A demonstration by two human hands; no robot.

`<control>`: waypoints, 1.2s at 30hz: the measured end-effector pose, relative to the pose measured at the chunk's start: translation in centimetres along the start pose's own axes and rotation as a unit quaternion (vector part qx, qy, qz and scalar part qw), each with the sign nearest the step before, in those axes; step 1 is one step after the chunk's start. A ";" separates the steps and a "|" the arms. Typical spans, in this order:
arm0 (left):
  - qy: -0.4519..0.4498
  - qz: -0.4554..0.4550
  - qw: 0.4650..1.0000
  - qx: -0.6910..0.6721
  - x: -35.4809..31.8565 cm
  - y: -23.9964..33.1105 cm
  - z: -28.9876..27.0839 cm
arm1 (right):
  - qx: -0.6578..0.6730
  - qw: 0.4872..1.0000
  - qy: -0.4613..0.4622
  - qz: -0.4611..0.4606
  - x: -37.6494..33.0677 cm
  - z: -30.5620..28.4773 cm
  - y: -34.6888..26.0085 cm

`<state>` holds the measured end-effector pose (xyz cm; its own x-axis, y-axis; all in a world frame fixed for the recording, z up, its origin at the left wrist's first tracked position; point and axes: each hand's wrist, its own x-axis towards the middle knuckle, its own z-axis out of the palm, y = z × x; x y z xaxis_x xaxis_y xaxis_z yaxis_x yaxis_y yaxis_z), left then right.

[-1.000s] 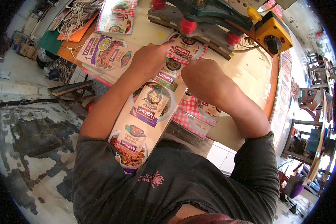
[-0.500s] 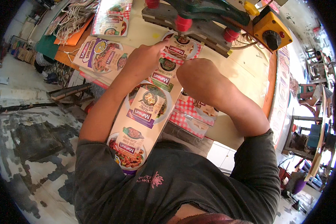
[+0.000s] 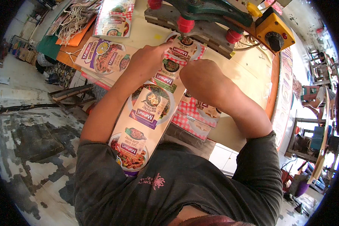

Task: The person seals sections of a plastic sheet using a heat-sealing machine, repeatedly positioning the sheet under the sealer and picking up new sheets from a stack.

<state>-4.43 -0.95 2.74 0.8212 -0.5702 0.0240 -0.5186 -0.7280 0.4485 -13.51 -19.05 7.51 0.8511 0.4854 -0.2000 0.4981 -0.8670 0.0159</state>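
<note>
A long printed strip (image 3: 142, 109) with food pictures slants from my chest up to the machine on the table. My left hand (image 3: 150, 62) is at its left edge, fingers curled and the index finger stretched along the far part of the strip. At its right edge, my right hand (image 3: 200, 77) is closed with its back up; its fingertips are hidden from view. Just beyond both hands stands a green and grey machine (image 3: 199, 22) with red cylindrical parts, and the strip's far end reaches its front edge.
More printed sheets (image 3: 196, 118) with red checks lie under my right forearm. At the left are a stack of printed cards (image 3: 105, 56), another card (image 3: 113, 20) and bundled white cords (image 3: 73, 28). A yellow control box (image 3: 275, 30) with a black knob is on the machine's right.
The strip has shifted very slightly to the right with my hands. Both hands keep nearly the same pose, and the machine looks unchanged.
</note>
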 end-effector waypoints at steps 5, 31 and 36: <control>0.008 0.011 1.000 0.016 0.1 -0.4 0.3 | -0.007 1.000 0.004 -0.005 0.0 0.0 0.0; -0.023 0.011 1.000 -0.006 0.2 -0.2 -0.2 | -0.012 1.000 -0.012 0.003 0.2 0.0 -0.2; -0.002 0.025 1.000 0.009 0.2 -0.6 0.2 | -0.011 1.000 -0.018 0.004 0.1 -0.3 -0.3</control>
<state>-3.97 -0.74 2.25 0.7933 -0.6074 0.0428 -0.5631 -0.7051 0.4311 -13.56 -18.67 7.78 0.8487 0.4739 -0.2350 0.4955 -0.8677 0.0395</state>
